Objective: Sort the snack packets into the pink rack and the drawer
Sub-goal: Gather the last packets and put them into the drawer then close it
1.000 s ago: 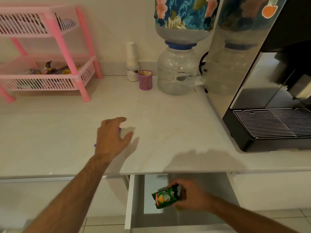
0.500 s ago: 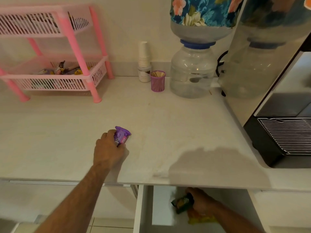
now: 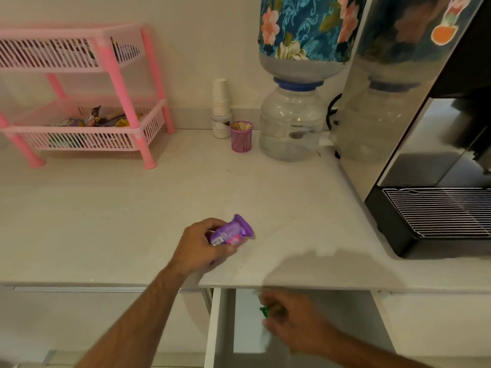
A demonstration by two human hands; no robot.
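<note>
My left hand (image 3: 200, 247) is closed around a purple snack packet (image 3: 231, 231), lifted just off the white counter (image 3: 106, 221) near its front edge. Below the counter the drawer (image 3: 212, 328) stands pulled out. My right hand (image 3: 295, 321) reaches down inside it, blurred, with a corner of a green packet (image 3: 264, 312) showing at the fingers; whether the fingers still grip it is unclear. The pink rack (image 3: 117, 83) stands at the back left, its lower shelf holding several wrapped snacks (image 3: 93, 119).
A stack of paper cups on a jar (image 3: 220, 107), a purple stick holder (image 3: 241, 136) and a water bottle with floral cover (image 3: 295, 102) line the back wall. A steel coffee machine with a grille tray (image 3: 435, 211) fills the right side.
My left hand closed on the purple packet and raised it off the counter. My right hand carried the green packet down into the drawer, out from under the counter edge.
</note>
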